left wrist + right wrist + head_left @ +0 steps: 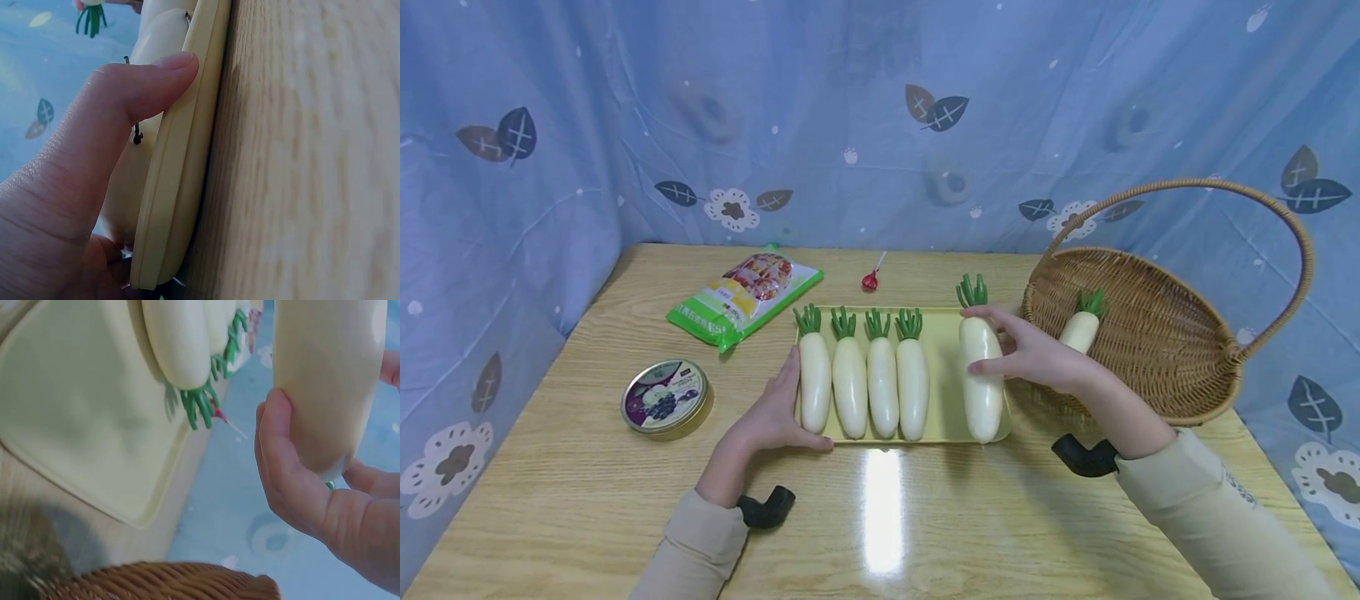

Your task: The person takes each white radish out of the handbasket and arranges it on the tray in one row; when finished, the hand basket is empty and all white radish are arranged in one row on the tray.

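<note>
My right hand [1033, 354] grips a white radish [982, 408] with green leaf stubs, thumb and fingers round its upper part. In the right wrist view, this radish [331, 375] hangs above the tray's right part, apart from its surface. The pale yellow tray [945, 367] bears several more white radishes [850, 392] side by side, leaves toward the back. My left hand [771, 417] holds the tray's front left corner. Its thumb [147, 84] lies on the front rim in the left wrist view, and the other fingers are partly hidden behind the left end.
A wicker basket [1150, 333] with a tall handle tilts at the right, another radish [1079, 332] inside. At the left lie a green-and-white food packet [748, 292] and a round tin [666, 398]. A red lollipop [870, 281] lies behind the tray, before a blue curtain [850, 125].
</note>
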Motion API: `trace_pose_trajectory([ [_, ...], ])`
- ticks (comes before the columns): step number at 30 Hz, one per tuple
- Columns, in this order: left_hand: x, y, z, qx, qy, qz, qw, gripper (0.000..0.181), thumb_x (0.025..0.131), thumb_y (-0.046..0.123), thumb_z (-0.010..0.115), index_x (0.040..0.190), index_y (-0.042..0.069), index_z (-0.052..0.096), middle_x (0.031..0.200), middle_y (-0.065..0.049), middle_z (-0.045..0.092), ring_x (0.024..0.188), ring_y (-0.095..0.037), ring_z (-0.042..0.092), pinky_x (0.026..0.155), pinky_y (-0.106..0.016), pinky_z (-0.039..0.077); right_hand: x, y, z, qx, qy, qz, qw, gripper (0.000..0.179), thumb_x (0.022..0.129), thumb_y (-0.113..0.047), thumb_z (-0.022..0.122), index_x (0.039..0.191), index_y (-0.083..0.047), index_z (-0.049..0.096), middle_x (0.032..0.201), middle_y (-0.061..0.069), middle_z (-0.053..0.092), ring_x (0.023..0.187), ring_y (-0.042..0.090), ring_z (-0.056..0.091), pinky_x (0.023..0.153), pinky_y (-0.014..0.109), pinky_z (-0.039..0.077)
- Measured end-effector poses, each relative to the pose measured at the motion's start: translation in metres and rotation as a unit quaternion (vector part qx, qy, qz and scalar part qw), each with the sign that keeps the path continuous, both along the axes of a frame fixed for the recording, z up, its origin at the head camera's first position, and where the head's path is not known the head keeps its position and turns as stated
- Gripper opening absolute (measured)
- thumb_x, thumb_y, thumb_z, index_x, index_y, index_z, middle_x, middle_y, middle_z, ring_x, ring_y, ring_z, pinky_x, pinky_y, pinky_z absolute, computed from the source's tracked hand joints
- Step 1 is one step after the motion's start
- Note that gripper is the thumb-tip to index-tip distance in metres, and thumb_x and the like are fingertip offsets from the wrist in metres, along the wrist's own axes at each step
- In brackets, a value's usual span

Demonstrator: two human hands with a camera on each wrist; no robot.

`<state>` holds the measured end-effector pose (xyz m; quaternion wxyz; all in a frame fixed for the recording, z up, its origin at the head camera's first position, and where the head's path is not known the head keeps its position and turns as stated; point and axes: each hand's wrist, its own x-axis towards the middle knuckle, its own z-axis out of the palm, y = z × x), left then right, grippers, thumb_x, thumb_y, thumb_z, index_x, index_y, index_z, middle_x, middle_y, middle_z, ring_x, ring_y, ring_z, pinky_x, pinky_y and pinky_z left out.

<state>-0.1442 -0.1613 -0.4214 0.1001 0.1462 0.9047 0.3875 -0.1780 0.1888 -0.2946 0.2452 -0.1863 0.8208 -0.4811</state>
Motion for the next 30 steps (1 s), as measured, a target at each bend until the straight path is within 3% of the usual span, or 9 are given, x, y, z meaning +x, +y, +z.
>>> trace_pose_trajectory([
  [14, 0.002, 0.001, 0.003, 0.008, -0.002, 0.003, 1.0000, 0.144, 0.049, 0.039, 0.088, 0.141, -0.006, -0.013, 0.149, -0.025, -0.007, 0.137, -0.035, -0.001, 0.108, -0.053, 0.003, -0.009, -0.011, -0.022, -0.019, -0.014, 0.002, 0.9997, 0.076, 0.082, -0.009, 0.067, 0.143, -0.007, 0.022, 0.130, 0.027, 0.027, 0.097, 0.034, 0.057, 0.073, 0.039, 0.052],
  [24, 0.001, 0.003, 0.002, 0.000, -0.007, 0.005, 1.0000, 0.145, 0.049, 0.041, 0.088, 0.142, -0.004, -0.013, 0.150, -0.022, -0.008, 0.137, -0.033, -0.001, 0.109, -0.051, 0.004, -0.015, -0.014, -0.038, -0.001, -0.004, 0.007, 1.0000, 0.074, 0.082, -0.011, 0.067, 0.142, -0.008, 0.024, 0.132, 0.025, 0.026, 0.098, 0.036, 0.054, 0.075, 0.038, 0.050],
  [30, 0.001, 0.002, 0.003, 0.002, -0.012, 0.006, 0.9999, 0.145, 0.049, 0.040, 0.088, 0.142, -0.003, -0.014, 0.150, -0.022, -0.008, 0.137, -0.033, -0.002, 0.109, -0.051, 0.003, -0.020, -0.019, -0.048, 0.004, 0.009, 0.008, 0.9999, 0.074, 0.080, -0.009, 0.067, 0.141, -0.005, 0.026, 0.126, 0.027, 0.033, 0.089, 0.030, 0.057, 0.073, 0.036, 0.051],
])
